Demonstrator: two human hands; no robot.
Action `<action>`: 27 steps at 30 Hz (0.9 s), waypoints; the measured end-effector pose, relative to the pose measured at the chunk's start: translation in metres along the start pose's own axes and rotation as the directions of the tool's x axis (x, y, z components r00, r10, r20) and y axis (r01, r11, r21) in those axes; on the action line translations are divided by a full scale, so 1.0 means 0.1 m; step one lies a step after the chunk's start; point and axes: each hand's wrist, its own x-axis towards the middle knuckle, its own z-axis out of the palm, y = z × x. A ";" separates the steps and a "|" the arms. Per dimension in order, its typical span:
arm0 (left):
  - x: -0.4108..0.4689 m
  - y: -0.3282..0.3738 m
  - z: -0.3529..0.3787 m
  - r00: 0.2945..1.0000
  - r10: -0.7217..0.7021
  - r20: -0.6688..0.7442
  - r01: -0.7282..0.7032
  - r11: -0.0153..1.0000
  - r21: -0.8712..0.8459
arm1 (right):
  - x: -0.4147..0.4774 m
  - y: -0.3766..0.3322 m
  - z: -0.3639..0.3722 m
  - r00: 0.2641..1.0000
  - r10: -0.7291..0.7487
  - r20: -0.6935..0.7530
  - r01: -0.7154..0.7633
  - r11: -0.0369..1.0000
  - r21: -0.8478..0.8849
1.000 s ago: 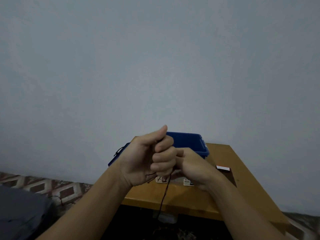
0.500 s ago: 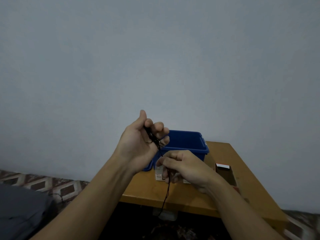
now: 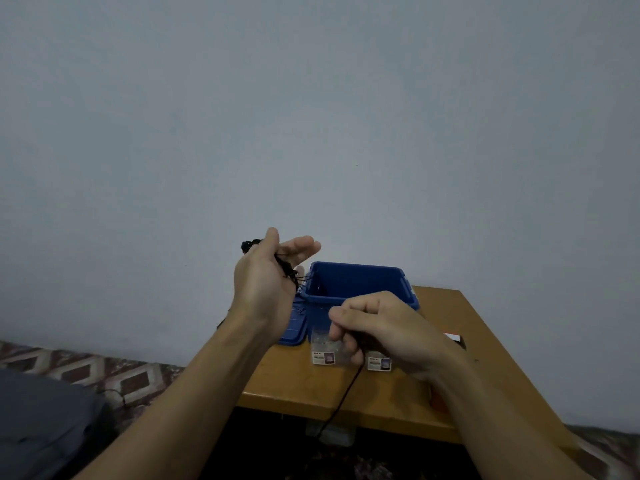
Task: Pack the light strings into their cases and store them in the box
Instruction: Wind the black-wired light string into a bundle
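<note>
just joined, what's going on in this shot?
A person appears to be winding a dark light string by hand. The left hand is raised, fingers straight, with the string looped across its palm. The right hand pinches the string lower down, and the rest hangs past the table edge. The blue box stands open on the table, with clear cases lying in front of it. The string is not yet in a case.

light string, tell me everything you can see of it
The light string is a thin dark cord. Loops lie bunched across the left hand's open palm, with a clump poking out behind the thumb. The right hand pinches one strand, which hangs down past the table's front edge.
</note>
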 end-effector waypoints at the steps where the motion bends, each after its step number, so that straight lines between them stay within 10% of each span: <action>1: 0.02 -0.02 -0.01 1.000 -0.015 -0.011 0.015 0.999 0.052 | -0.01 -0.02 -0.01 1.000 -0.021 -0.018 0.021 1.000 0.008; 12: -0.11 -0.03 -0.02 0.960 -0.218 0.173 0.059 0.766 0.640 | 0.01 -0.34 -0.17 0.928 -0.259 -0.268 0.316 0.927 0.200; 27: -0.11 -0.01 -0.12 0.643 -0.531 0.552 0.369 0.846 0.384 | 0.14 -0.43 -0.19 0.927 -0.237 -0.289 0.286 0.948 0.140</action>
